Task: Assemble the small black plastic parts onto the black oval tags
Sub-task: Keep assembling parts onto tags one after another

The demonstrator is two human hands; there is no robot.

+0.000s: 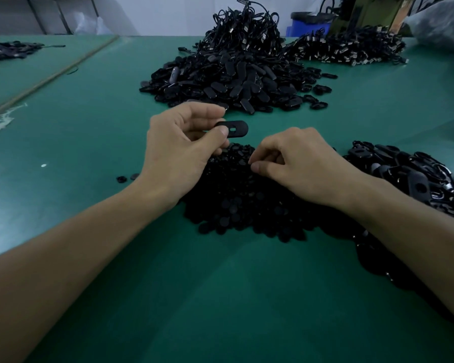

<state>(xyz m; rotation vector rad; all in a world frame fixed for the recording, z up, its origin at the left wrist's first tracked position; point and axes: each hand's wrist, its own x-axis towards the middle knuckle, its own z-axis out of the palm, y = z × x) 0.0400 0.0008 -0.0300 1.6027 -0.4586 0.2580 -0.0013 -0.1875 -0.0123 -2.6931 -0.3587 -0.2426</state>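
Green tabletop [84,142] shows broad open surface toward its near edge and left side. Left hand [178,148] pinches an oval tag [240,127] above the central small-parts pile [233,203], its long axis lying left–right. Right hand [299,166] has curled fingers dipped into the pile; whether it holds anything cannot be told.

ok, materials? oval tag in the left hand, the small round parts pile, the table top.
The oval tag, pinched by the left hand: likely moulded plastic, black, matte with faint edge sheen, slot through the middle. The small round parts: plastic or rubber, duller matte black; too small to say. The table top: smooth green mat, soft sheen, possibly rubber or vinyl.
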